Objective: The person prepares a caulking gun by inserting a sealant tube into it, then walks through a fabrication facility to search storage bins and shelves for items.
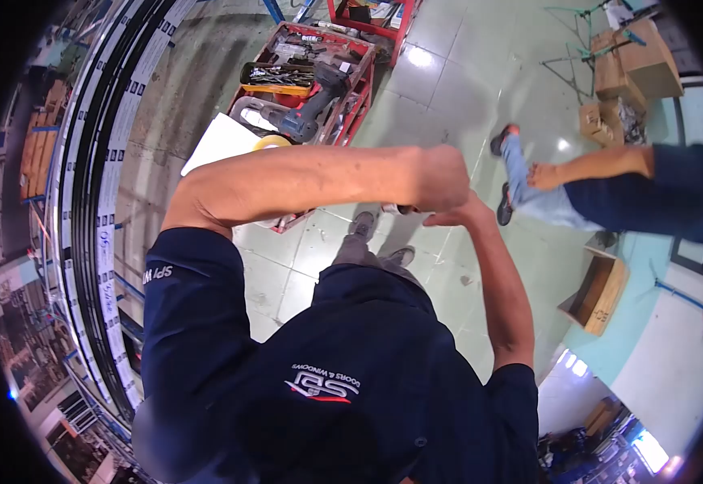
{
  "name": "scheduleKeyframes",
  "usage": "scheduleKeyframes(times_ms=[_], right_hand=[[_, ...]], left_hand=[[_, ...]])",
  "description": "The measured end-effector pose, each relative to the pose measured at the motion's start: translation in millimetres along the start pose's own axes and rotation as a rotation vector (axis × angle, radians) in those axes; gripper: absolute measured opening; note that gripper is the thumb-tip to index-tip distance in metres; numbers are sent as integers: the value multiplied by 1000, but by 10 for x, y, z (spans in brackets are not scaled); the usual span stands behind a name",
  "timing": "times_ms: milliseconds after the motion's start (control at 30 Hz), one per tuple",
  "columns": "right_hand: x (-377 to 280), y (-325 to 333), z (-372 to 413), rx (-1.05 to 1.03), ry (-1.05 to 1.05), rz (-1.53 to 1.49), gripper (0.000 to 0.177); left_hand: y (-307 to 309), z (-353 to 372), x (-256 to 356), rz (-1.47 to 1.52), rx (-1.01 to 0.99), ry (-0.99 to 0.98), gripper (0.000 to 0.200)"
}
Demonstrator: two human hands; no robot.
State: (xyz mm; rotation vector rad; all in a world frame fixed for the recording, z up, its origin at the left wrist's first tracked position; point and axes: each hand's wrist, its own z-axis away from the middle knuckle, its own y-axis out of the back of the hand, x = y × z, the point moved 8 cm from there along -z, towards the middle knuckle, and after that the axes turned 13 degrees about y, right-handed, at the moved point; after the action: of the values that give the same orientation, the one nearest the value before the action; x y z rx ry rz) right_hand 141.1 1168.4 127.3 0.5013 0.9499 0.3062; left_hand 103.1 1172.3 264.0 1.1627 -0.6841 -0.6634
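Note:
My left hand (440, 179) is raised in front of my chest, at the end of the forearm that crosses the view. It is smeared by motion but looks closed like a fist, and whatever may be inside it is hidden. Just below, my right hand (463, 213) meets it, partly covered by it. One or more of its digits stretch out to the left. A small pale and brown bit (398, 209) shows under the left wrist, too little to name.
A red trolley (359, 101) ahead holds a cordless drill (307, 113), a yellow tray of drill bits (279, 79) and a tape roll (271, 142). Long profiles (97, 202) stand at left. A person (610, 189) walks at right, near a wooden box (598, 292) and cardboard boxes (638, 64).

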Motion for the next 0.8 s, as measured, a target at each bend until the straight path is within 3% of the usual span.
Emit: scheduleKeyframes(times_ms=[33, 133, 233, 267, 300, 333, 367, 400, 433, 500, 567, 667, 767, 800], right_hand=[[144, -90, 73, -62, 71, -146, 40], [-107, 24, 645, 43, -116, -561, 30], [343, -303, 1014, 76, -207, -630, 29], [362, -328, 1187, 161, -277, -641, 27], [364, -368, 1384, 255, -346, -651, 26], [236, -343, 1460, 504, -114, -840, 26], [119, -296, 1612, 718, -18, -911, 27], [22, -310, 1714, 806, -17, -1037, 26], [-56, -333, 1796, 892, -12, -1163, 24], [-135, -409, 1930, 1110, 95, -1284, 26], [-79, -559, 1889, 1035, 289, -1506, 40], [-202, -581, 1884, 1132, 428, -1608, 42], [-437, -566, 1828, 1166, 464, -1594, 39], [-453, -573, 1822, 1175, 449, -1596, 40]], left_hand=[[174, 36, 110, 39, 138, -40, 7], [373, 44, 280, 48, 130, -85, 7], [316, -48, 39, 316, 458, 37, 17], [248, 57, -197, 546, 673, 98, 20], [62, 197, -454, 769, 720, 288, 19], [-164, 419, -717, 985, 761, 478, 18], [-471, 647, -896, 976, 706, 664, 25], [-897, 807, -974, 903, 462, 758, 31], [-1575, 899, -867, 1209, -42, 797, 42], [-2034, 1179, -356, 1564, -381, 804, 49], [-1780, 1098, -53, 1906, -117, 550, 64], [-1171, 888, -239, 2208, 540, 357, 78], [-571, 854, -374, 2240, 891, 12, 77], [-478, 848, -382, 2267, 895, 7, 72]])
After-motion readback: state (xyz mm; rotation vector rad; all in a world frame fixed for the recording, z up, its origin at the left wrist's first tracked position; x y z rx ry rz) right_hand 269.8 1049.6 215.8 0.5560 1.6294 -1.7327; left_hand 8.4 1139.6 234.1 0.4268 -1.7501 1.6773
